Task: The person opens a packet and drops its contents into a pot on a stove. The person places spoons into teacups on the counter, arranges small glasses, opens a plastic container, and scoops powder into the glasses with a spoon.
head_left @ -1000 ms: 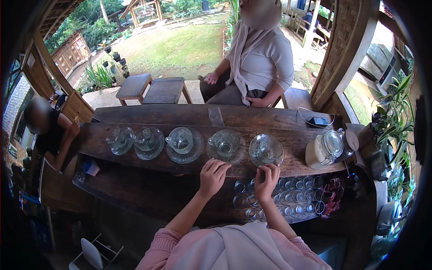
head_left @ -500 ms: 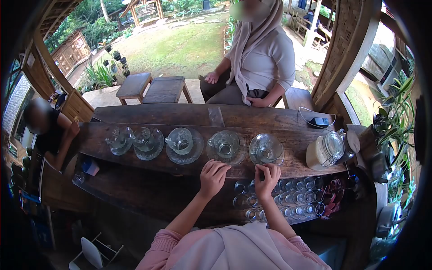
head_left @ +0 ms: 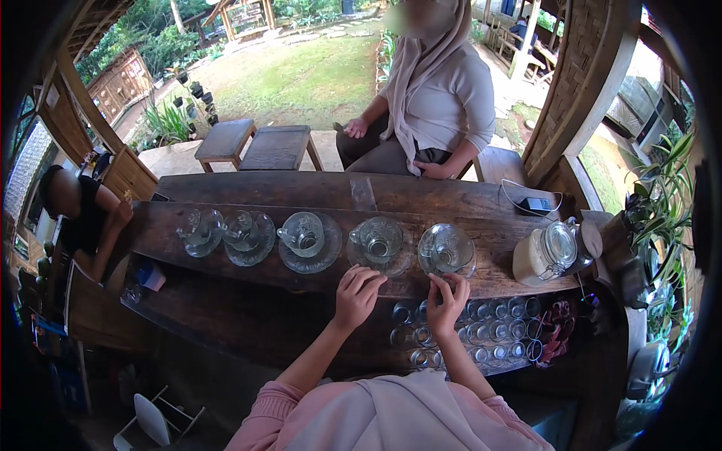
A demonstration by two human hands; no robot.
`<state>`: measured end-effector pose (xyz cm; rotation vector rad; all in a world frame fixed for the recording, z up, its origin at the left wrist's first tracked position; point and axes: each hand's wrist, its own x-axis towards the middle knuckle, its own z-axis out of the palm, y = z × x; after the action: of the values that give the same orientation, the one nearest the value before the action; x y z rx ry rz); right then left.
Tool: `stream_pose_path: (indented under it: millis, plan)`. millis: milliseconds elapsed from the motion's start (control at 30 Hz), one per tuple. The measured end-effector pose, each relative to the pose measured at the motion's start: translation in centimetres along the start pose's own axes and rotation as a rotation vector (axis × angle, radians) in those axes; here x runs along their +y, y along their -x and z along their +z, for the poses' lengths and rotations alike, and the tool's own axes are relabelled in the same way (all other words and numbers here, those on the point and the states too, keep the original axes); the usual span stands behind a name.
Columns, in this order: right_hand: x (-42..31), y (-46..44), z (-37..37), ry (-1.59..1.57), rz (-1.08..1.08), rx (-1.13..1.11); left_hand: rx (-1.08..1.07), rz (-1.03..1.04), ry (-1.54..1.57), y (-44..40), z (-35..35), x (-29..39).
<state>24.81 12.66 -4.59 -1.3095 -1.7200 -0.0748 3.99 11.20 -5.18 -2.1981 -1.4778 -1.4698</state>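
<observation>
My left hand point(head_left: 356, 298) rests at the near edge of the wooden counter point(head_left: 301, 201), fingers bent and empty, just below a glass cup point(head_left: 377, 239) on a glass saucer. Nearest to my right hand point(head_left: 447, 299), whose fingers are loosely curved with nothing between them, is the rightmost glass cup point(head_left: 447, 249) on its saucer. Three more clear cups stand to the left in the same row: one near the middle point(head_left: 301, 234), another further left point(head_left: 242, 231) and the last at the far left point(head_left: 199, 228).
A lidded glass jar point(head_left: 538, 255) and a black device point(head_left: 535, 205) with a cable are at the right. Rows of small glasses point(head_left: 498, 329) fill a lower shelf. One person point(head_left: 444, 98) sits across the counter, another point(head_left: 83, 210) at the left. Wooden stools point(head_left: 277, 149) stand beyond.
Since one second ago, the person across the counter has lowered and turned their head. My hands have stayed in nearly the same place.
</observation>
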Motion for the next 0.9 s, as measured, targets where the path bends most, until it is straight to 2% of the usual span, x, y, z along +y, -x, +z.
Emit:
stream_pose_path:
  millis: [100,167,300,667,900]
  plan:
    - [0.5,1.0,0.2,-0.013,0.021,-0.017,0.008,-0.005,0.01,0.7,-0.1,0.2]
    - [0.5,1.9,0.4,-0.054,0.081,0.057,0.012,-0.024,0.007,1.6,-0.5,0.6]
    - [0.4,4.1,-0.2,-0.025,0.016,0.059,-0.06,-0.057,-0.027,3.7,-1.2,1.2]
    - [-1.3,5.4,-1.6,0.041,-0.024,-0.121,-0.102,-0.077,-0.018,4.6,-2.0,1.7]
    - [-2.2,5.4,-1.9,0.062,-0.04,-0.121,-0.119,-0.083,-0.017,5.0,-2.5,2.1]
